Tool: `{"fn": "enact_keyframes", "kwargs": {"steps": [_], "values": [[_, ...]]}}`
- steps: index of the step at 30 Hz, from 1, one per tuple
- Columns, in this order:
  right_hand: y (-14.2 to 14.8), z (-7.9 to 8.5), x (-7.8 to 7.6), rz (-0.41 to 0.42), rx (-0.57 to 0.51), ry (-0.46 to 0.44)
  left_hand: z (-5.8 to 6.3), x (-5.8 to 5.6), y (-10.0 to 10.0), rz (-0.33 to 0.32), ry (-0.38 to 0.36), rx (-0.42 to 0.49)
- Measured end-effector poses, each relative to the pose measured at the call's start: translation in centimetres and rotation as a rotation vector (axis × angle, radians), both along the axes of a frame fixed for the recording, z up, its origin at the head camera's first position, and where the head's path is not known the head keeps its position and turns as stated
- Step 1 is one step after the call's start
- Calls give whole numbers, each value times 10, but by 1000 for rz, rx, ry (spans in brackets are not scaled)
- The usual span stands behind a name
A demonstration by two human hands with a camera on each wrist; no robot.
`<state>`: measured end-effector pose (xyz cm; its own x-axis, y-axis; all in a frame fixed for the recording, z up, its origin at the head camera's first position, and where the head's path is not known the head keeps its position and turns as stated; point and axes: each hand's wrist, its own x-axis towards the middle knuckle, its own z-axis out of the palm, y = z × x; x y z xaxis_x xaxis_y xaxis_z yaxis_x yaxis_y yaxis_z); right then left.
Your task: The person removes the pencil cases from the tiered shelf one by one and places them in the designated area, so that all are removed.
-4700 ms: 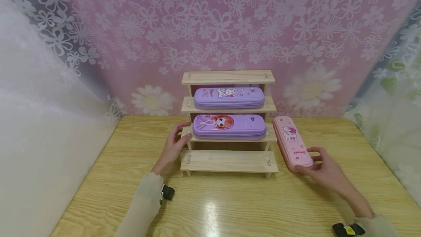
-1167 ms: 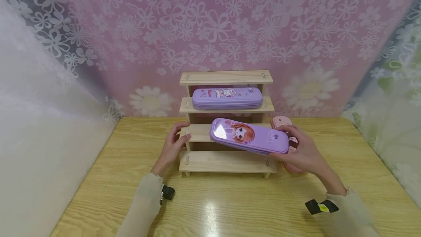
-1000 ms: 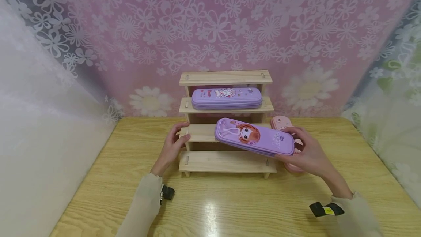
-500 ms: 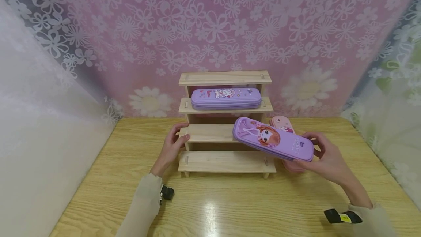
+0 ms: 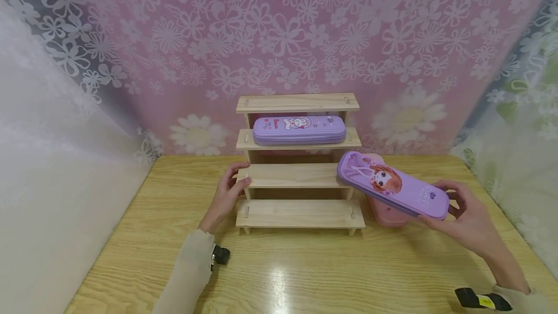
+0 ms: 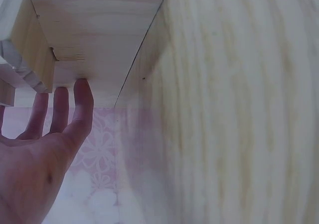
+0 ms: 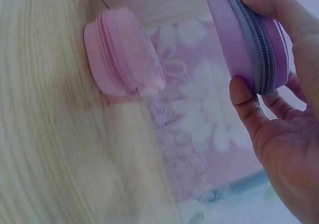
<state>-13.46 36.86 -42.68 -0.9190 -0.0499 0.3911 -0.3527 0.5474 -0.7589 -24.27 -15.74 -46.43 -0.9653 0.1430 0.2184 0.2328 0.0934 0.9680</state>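
Observation:
My right hand (image 5: 468, 219) grips the right end of a purple pencil case (image 5: 390, 185) printed with a red-haired doll. The case is tilted and held up over a pink pencil case (image 5: 388, 217), which lies on the table and is mostly covered by it in the head view. The right wrist view shows the zip side of the purple case (image 7: 249, 45), the fingers around its end, and the pink case (image 7: 122, 55) lower down. My left hand (image 5: 226, 190) holds the left end of a stepped wooden shelf (image 5: 287, 176), thumb on the third board; its fingers touch the side panel (image 6: 99, 30).
A second purple pencil case (image 5: 301, 130), with a bunny print, lies on the second board from the top. The shelf stands on a wood-grain table (image 5: 209, 275). Behind rises a pink flowered backdrop (image 5: 279, 28), with pale cloth at both sides.
My right hand first let go of the pink case, then lifted the doll-print case off the third board and carried it right, over the pink one. The left hand stays at the shelf.

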Motion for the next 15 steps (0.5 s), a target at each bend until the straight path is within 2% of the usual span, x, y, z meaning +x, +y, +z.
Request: {"fn": "enact_keyframes", "kwargs": {"steps": [3,6,10,15], "values": [[9,0,5,-13,-12,-14,-1,0,-1,-2,1,2],[19,-2,8,-5,-81,-33,-2,-1,-1,-6,2,3],[31,-4,11,-79,-89,-26,-2,-1,-1,-6,-5,-4],[42,-5,13,-214,-25,-39,-1,-1,-1,-8,-4,-2]]}}
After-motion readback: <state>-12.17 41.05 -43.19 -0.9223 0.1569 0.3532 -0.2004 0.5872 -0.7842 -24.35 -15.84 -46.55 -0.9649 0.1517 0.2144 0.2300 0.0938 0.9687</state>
